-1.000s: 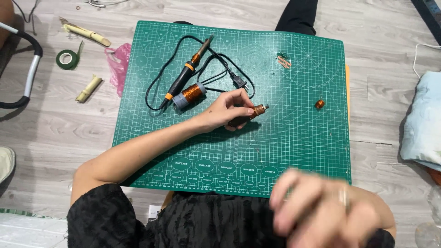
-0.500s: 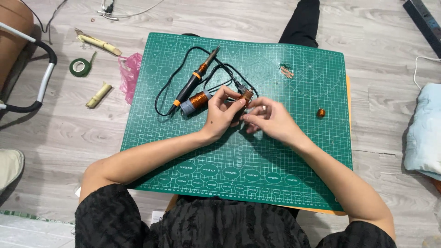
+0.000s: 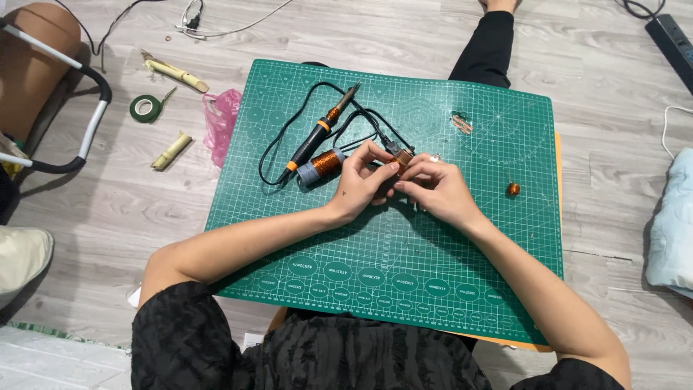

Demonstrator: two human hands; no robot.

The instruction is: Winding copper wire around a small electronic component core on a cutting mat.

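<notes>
My left hand (image 3: 363,180) and my right hand (image 3: 435,186) meet over the green cutting mat (image 3: 447,274), both pinching a small copper-wound piece (image 3: 403,158) between their fingertips. Just left of my left hand lies a spool of copper wire (image 3: 323,165). A black and orange soldering iron (image 3: 317,135) rests on the mat behind it, its black cord looping around. A small copper coil (image 3: 512,189) sits alone on the mat to the right of my right hand.
A scrap of copper wire (image 3: 461,123) lies near the mat's far edge. Off the mat to the left are a pink plastic bag (image 3: 220,120), a roll of green tape (image 3: 146,108) and two short bamboo pieces (image 3: 172,150). A pale blue cloth (image 3: 671,231) lies at right.
My right hand came up from the near edge to join my left hand on the small copper piece. The hands have since shifted slightly; the view has drifted a little.
</notes>
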